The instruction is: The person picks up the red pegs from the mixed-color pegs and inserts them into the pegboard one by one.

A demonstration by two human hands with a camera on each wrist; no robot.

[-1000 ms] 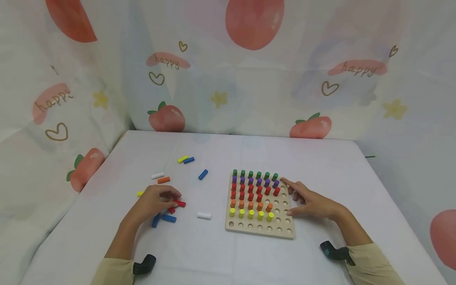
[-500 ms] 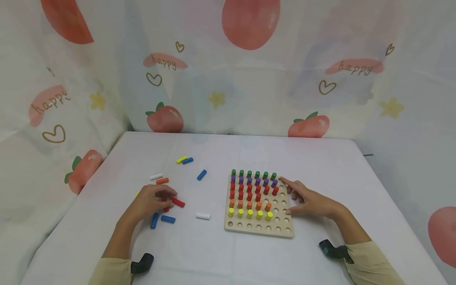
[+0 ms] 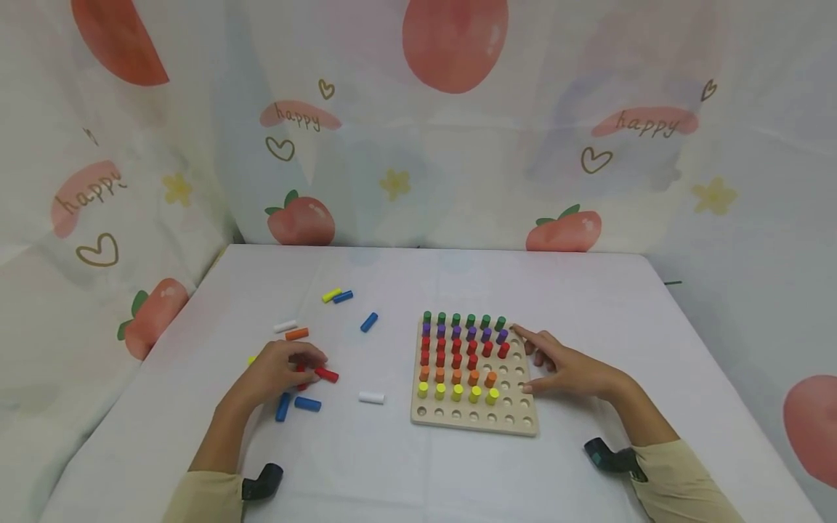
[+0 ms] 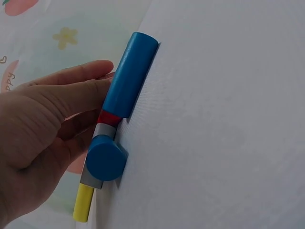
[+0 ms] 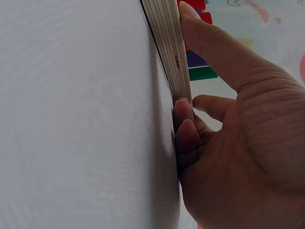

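In the head view my left hand (image 3: 277, 370) rests low over two red pegs, thumb and fingertips apart. One red peg (image 3: 326, 375) lies at the thumb tip; the other (image 3: 301, 387) is partly covered by the thumb. The left wrist view has a blue peg (image 4: 131, 76) in front of the fingertips. A square wooden pegboard (image 3: 464, 426) carries upright rows of green, purple, red, orange and yellow pegs. My right hand (image 3: 575, 370) touches its right edge, forefinger at the far corner, thumb on top. The other fingers curl beside the board's edge (image 5: 167, 47).
Two blue pegs (image 3: 307, 404) lie just in front of my left hand, and a white peg (image 3: 371, 398) lies left of the board. Farther back are an orange peg (image 3: 297, 333), another white peg (image 3: 285, 326), a yellow peg (image 3: 331, 295) and more blue ones.
My left hand has drawn slightly left off the right-hand red peg, which shows more fully and has turned a little. The right hand stays at the board's edge.
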